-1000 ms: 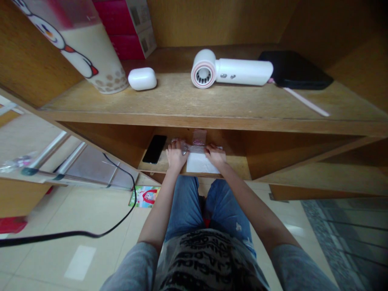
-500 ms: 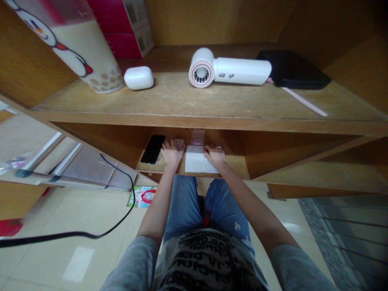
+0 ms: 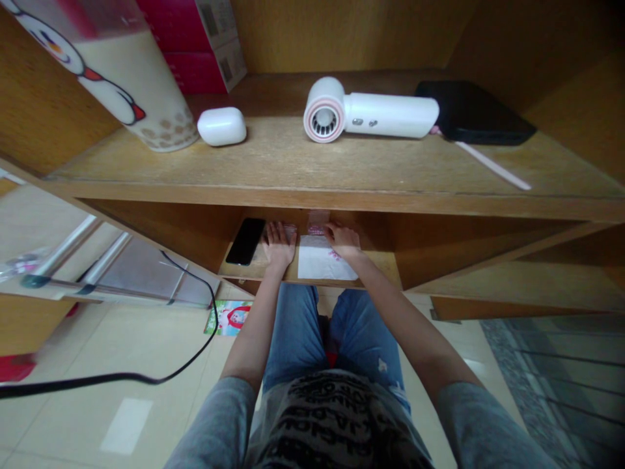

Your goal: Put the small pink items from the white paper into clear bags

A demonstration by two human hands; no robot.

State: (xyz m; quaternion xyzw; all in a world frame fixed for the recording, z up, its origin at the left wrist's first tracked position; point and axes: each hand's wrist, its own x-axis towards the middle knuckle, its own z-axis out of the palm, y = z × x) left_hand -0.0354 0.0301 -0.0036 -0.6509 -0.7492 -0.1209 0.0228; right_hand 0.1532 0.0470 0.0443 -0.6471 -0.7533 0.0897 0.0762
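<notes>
Both my hands reach into the lower wooden shelf [image 3: 375,267]. My left hand [image 3: 279,243] lies flat with its fingers spread on a clear plastic packet [image 3: 290,229], just right of a black phone [image 3: 245,240]. My right hand [image 3: 343,240] rests at the far edge of a white sheet [image 3: 319,265], its fingers reaching toward a small clear bag with pink print [image 3: 318,222] at the back. Whether the right fingers pinch that bag is too small to tell.
On the upper shelf [image 3: 293,169] lie a white hair dryer [image 3: 371,116], a white earbud case [image 3: 221,126], a large printed cup [image 3: 117,71], pink boxes [image 3: 195,39] and a black case [image 3: 471,112]. A black cable [image 3: 146,374] and a small picture card [image 3: 228,317] lie on the tiled floor.
Both hands have slid farther back into the lower shelf. The left hand has flattened out on the clear packet, and the right hand has moved off the white sheet toward the small pink-printed bag.
</notes>
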